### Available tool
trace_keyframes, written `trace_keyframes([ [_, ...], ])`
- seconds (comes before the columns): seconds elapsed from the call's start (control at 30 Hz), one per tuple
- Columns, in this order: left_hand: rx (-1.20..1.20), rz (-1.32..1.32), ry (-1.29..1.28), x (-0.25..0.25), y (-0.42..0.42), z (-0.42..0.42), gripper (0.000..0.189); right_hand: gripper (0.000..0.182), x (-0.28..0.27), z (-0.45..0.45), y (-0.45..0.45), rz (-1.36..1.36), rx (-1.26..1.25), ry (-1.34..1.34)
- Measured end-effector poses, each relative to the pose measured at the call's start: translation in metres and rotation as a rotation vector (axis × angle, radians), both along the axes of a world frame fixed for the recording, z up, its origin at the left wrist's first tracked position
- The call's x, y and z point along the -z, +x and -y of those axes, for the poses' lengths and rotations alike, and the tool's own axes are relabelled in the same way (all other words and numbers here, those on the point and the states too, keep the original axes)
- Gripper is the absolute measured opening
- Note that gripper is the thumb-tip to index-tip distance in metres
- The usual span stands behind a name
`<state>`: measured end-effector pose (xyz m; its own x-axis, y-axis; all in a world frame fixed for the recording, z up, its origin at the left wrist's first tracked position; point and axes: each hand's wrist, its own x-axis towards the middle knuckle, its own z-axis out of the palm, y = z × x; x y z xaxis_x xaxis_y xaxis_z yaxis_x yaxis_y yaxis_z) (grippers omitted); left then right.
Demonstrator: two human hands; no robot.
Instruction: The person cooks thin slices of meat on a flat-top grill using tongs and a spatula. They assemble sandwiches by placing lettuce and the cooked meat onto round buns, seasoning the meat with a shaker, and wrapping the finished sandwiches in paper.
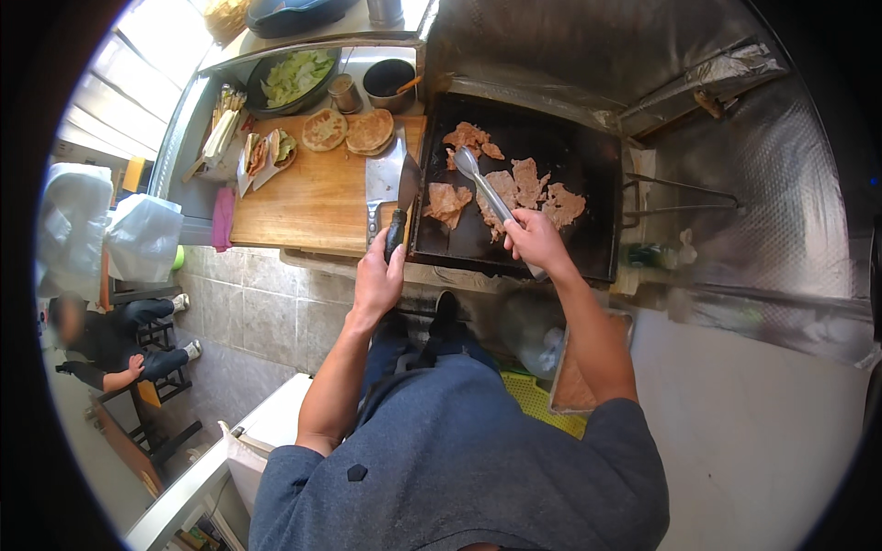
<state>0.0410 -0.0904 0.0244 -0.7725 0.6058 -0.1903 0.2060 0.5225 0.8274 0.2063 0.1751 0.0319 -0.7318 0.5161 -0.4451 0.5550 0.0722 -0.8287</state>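
My left hand (381, 275) grips the dark handle of a metal spatula (409, 180), its blade pointing away from me along the board's right edge. Beside it a cleaver (386, 175) lies on the wooden cutting board (310, 200). My right hand (537, 239) holds metal tongs (490, 195) over the black griddle (579, 251). Several flat pieces of meat (529, 184) lie on the griddle; the tongs partly cover one. At the board's far side are a round flatbread (324, 130), stacked flatbreads (371, 132) and two filled flatbreads (282, 147) in white paper.
Behind the board stand a bowl of lettuce (296, 77), a metal shaker (344, 94) and a dark pot (390, 79). Foil-like sheeting (537, 48) walls the griddle's far side. A wire rack (679, 200) is at right. Another person (117, 344) sits at far left.
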Motion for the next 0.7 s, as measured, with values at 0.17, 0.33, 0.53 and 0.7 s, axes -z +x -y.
trace_keyframes([
  [0.17, -0.007, -0.018, 0.058, -0.005, -0.002, -0.007, 0.046, 0.022, -0.022, 0.009, 0.027, -0.014, -0.019, -0.124],
  [0.33, 0.107, 0.103, -0.006, 0.022, -0.003, -0.013, 0.047, 0.022, 0.005, 0.001, 0.037, 0.053, -0.035, -0.097],
  [0.53, 0.178, 0.080, -0.080, 0.036, 0.002, -0.010, 0.046, 0.034, 0.054, -0.064, -0.038, 0.127, 0.031, 0.428],
  [0.7, 0.143, 0.127, -0.038, 0.023, 0.002, -0.009, 0.046, 0.030, 0.038, -0.115, -0.098, 0.334, -0.151, 0.615],
])
